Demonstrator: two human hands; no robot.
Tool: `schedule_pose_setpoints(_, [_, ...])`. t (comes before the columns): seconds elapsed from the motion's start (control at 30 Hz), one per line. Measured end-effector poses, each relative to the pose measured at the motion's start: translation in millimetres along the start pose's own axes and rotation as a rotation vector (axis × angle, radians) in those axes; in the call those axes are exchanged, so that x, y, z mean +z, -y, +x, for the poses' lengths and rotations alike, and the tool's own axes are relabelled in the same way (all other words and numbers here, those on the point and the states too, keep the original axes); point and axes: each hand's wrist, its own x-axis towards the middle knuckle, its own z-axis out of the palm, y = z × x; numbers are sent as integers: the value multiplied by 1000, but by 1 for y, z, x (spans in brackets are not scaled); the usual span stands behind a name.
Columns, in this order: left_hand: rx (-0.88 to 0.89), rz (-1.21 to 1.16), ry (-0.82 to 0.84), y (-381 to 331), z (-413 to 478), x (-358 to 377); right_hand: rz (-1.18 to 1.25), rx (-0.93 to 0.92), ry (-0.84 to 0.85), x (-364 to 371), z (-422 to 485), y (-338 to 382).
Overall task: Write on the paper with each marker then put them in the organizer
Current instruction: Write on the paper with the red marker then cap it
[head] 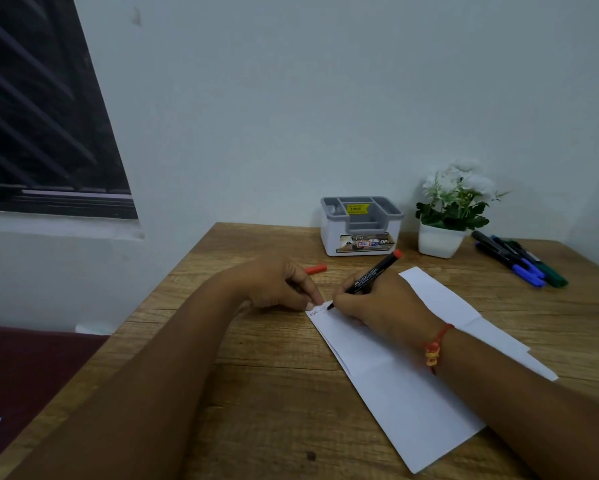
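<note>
We're early in the task: first marker in use, nothing stowed yet. Our right hand (377, 303) is closed in a writing grip on the red marker (367, 280), tip down on the top corner of the paper (395, 375), where a few red strokes show. Its cap (315, 269) lies loose on the surface (256, 393) just behind our left hand (280, 284). The left hand grips nothing; its fingers are curled and the fingertips (313, 303) pin the paper's corner, just beside the marker tip.

Left to do, as we judge it: cap and stow the red one, then the other markers (519, 259). Those lie untouched in a cluster at the far right, well apart from both hands, past the flower pot (438, 239). The organizer (360, 226) stands at the back by the wall, compartments look empty, just beyond the hands.
</note>
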Motion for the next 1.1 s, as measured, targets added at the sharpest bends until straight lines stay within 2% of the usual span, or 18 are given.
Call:
schedule_pose_setpoints(0.33, [-1,-20,5,0,0,1,33,13,-33,0,0,-2])
schedule_pose_setpoints(0.73, [-5,25,4,-4,-2,0,-90,44,-39,0,3,0])
schedule_pose_setpoints(0.87, [-4,8,10,-7,-4,0,-64,44,-25,-2,2,1])
schedule_pose_setpoints(0.93, [-7,5,7,-7,-4,0,4,46,-35,-4,1,0])
schedule_pose_setpoints(1.1, [-15,-38,-20,-10,-8,-1,375,37,-55,-14,-3,3])
